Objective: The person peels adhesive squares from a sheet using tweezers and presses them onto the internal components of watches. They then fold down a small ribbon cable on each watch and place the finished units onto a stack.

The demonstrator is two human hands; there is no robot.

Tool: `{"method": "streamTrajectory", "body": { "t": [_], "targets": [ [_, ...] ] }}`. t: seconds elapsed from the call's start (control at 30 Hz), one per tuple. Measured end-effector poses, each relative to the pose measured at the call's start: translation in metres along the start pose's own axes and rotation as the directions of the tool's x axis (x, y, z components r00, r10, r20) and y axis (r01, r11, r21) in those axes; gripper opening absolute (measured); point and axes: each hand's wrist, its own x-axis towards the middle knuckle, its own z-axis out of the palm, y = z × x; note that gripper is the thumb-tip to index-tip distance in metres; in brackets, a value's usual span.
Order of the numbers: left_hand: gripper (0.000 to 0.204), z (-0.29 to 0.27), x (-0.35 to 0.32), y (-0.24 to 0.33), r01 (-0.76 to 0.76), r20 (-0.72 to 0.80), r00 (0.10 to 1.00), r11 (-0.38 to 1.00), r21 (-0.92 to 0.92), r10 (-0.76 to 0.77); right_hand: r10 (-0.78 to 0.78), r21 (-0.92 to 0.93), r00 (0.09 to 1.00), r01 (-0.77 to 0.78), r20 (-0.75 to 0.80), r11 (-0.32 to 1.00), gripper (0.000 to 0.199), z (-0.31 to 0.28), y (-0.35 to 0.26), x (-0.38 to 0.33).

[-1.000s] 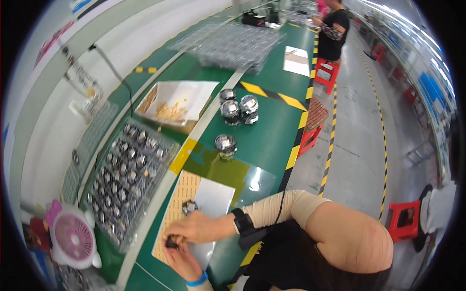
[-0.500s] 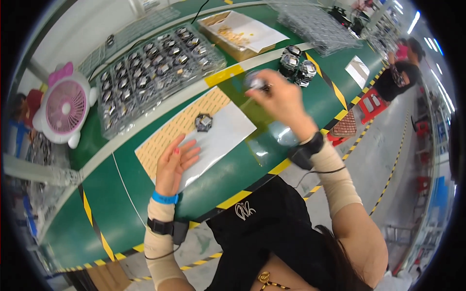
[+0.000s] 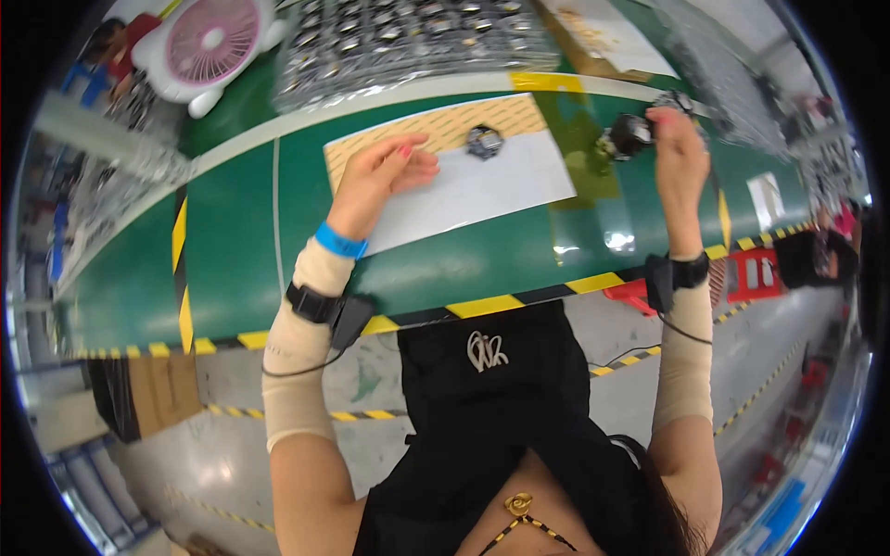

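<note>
A round black-and-silver part (image 3: 484, 142) lies on the sheet of backing paper (image 3: 482, 199), at the border between its tan patterned strip and its white area. Over the paper's left end hovers my left hand (image 3: 380, 181), fingers loosely stretched and nothing in them. My right hand (image 3: 683, 157) is at the stacked round parts (image 3: 630, 136) on the right of the bench. Its fingertips are closed around a dark round part (image 3: 672, 102) at the top of one stack; the fingers partly cover it, and the picture is slightly blurred there.
A clear tray (image 3: 408, 46) of similar parts lies at the back, with a pink-and-white fan (image 3: 211, 42) to its left. A cardboard box (image 3: 607, 37) and empty clear trays (image 3: 723, 83) stand back right. Yellow film (image 3: 579, 139) covers the bench beside the paper. A person (image 3: 816, 259) is at far right.
My right hand has moved right, from above the yellow film to the stacks, with a round part in its fingers. My left hand stays open by the paper. The view has turned.
</note>
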Motion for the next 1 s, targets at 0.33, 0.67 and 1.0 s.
{"method": "streamTrajectory", "body": {
  "t": [0.33,0.67,1.0],
  "targets": [
    [0.031,-0.028,-0.071,-0.007,-0.232,0.284,0.849,-0.168,0.958,0.446,0.088,0.674,0.726,-0.671,0.682,0.311,0.030,0.127,-0.090,-0.036],
    [0.032,-0.033,-0.077,-0.016,-0.167,0.120,0.885,0.065,0.984,0.449,0.013,0.648,0.669,-0.724,0.743,0.238,0.021,0.184,-0.103,-0.056],
    [0.022,-0.040,-0.060,0.019,-0.258,0.229,0.934,0.072,0.964,0.273,0.105,0.732,0.724,-0.673,0.682,-0.106,0.025,0.142,-0.080,-0.048]
  ]
}}
